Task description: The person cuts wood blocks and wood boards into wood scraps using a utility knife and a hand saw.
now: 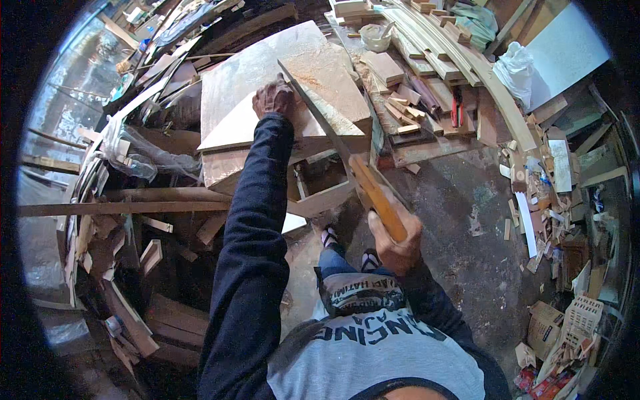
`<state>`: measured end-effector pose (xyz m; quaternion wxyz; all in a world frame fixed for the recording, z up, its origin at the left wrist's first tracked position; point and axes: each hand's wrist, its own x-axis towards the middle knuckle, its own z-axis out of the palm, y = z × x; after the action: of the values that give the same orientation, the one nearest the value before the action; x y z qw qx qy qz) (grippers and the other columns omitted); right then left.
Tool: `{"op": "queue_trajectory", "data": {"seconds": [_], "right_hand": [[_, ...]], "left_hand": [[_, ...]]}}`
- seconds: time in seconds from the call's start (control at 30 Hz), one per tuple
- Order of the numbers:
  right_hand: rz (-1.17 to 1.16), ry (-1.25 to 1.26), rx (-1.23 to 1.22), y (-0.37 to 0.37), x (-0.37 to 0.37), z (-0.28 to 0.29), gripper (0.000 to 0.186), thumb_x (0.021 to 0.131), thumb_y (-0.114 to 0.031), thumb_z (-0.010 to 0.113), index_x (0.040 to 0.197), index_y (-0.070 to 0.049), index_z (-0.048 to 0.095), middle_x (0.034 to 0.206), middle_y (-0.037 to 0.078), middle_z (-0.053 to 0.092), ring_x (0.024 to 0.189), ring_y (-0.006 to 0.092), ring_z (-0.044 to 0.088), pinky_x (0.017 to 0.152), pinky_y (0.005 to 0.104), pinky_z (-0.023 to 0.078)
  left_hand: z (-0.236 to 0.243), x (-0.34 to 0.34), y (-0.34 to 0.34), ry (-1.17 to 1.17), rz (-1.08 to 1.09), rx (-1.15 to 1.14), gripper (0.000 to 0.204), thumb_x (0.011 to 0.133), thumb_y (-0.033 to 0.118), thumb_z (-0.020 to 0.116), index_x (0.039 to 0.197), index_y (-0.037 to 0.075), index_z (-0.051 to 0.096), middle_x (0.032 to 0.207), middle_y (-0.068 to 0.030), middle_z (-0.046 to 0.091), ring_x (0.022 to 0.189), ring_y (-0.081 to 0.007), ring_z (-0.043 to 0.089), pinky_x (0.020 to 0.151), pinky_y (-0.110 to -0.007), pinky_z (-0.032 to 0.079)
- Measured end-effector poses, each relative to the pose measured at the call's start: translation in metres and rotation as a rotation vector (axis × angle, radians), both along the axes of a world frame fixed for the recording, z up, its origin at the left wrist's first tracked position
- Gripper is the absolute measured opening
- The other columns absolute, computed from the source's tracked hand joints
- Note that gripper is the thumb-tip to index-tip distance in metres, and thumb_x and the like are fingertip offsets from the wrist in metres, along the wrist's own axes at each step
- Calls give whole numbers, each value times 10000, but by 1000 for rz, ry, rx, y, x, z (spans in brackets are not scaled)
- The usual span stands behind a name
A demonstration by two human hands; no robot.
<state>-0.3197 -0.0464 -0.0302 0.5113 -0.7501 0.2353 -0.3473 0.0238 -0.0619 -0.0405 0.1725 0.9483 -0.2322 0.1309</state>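
A handsaw (321, 119) with a long narrow blade and an orange-brown handle slants across a pale thin board (233, 123). My right hand (399, 243) is closed round the saw's handle, near my waist. Bent fingers of my left hand (274, 99) press on the pale board, just left of the blade's far end; their tips are partly hidden. The board lies on a wooden box-like stand (320, 200) with a broad worn top and an opening in its near side. Sawdust (313, 79) is scattered on the top, right of the blade.
Long planks (460, 57) and short offcuts (403, 113) are piled at the far right, beside a white bucket (377, 37). A long wooden bar (120, 208) runs in from the left, near my left arm. Scraps and a cardboard box (545, 328) crowd the right side.
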Motion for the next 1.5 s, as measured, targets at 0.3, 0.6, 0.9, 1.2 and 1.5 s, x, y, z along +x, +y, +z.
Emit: {"op": "queue_trajectory", "data": {"seconds": [0.3,0.6,0.9,1.2,1.5], "right_hand": [[28,57,-98,4,-22,1,372,815,-61,535,1178,16,542,998,204,641,861,284,653,751,326,499],[49,45,140,-12,29,13,405,811,-85,546,1200,24,535,984,177,641,884,219,628,785,299,477],[50,31,123,-10,30,22,407,803,-63,562,1193,48,535,1008,162,639,903,188,617,813,289,474],[27,147,111,0,-7,3,355,830,-55,515,1178,8,546,866,87,628,684,97,558,611,217,460],[53,-43,80,-9,34,1,409,797,-50,533,1199,26,539,916,110,641,779,143,587,716,290,482]], "left_hand": [[0,0,2,-49,-34,71,413,887,367,384,891,87,687,890,-148,674,861,-341,645,763,-437,497],[-36,34,-7,140,-42,49,398,765,473,522,1001,192,675,1115,-105,632,1083,-313,546,924,-406,412],[-24,30,-4,237,-36,100,462,750,533,541,1069,215,644,1164,-103,598,1123,-322,508,965,-405,384],[-49,34,7,-39,-46,-12,473,760,537,531,1127,252,619,1190,-94,569,1139,-320,482,977,-401,365],[-46,41,1,144,-24,136,456,753,484,562,1141,248,593,1197,-68,554,1152,-292,464,993,-418,333]]}}
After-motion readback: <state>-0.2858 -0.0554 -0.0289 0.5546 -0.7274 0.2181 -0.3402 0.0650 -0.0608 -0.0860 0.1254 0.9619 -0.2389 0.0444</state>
